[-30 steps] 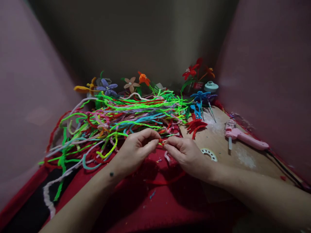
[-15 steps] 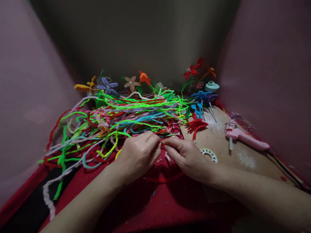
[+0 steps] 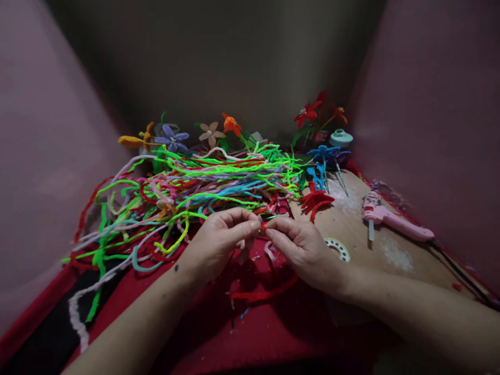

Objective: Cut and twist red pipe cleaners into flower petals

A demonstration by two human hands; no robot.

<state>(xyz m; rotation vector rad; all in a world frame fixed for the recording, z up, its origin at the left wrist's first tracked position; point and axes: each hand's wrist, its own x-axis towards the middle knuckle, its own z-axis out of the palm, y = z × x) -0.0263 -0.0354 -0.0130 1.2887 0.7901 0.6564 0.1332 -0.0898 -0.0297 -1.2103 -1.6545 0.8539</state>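
My left hand (image 3: 226, 237) and my right hand (image 3: 300, 242) meet just in front of the pile, thumb and forefinger of each pinched on a small red piece (image 3: 263, 227) between them. Most of that piece is hidden by the fingertips. Below the hands, a red fuzzy stem (image 3: 261, 296) curves over the red cloth (image 3: 250, 338), its right end passing under my right hand. A short pale pink piece (image 3: 269, 252) lies beside my right fingertips. Behind my left hand spreads a tangled heap of colourful fuzzy stems (image 3: 226, 174).
On the board (image 3: 363, 260) at the right lie a pink glue gun (image 3: 394, 220), a white holed ring (image 3: 339, 249) and red fuzzy petals (image 3: 317, 200). Blue flowers (image 3: 324, 154), an orange flower (image 3: 232, 125) and a purple flower (image 3: 172, 138) stand at the back.
My left hand has turned, so its thumb and forefinger now show from the side. The red piece between the fingertips and the red stem below are more visible.
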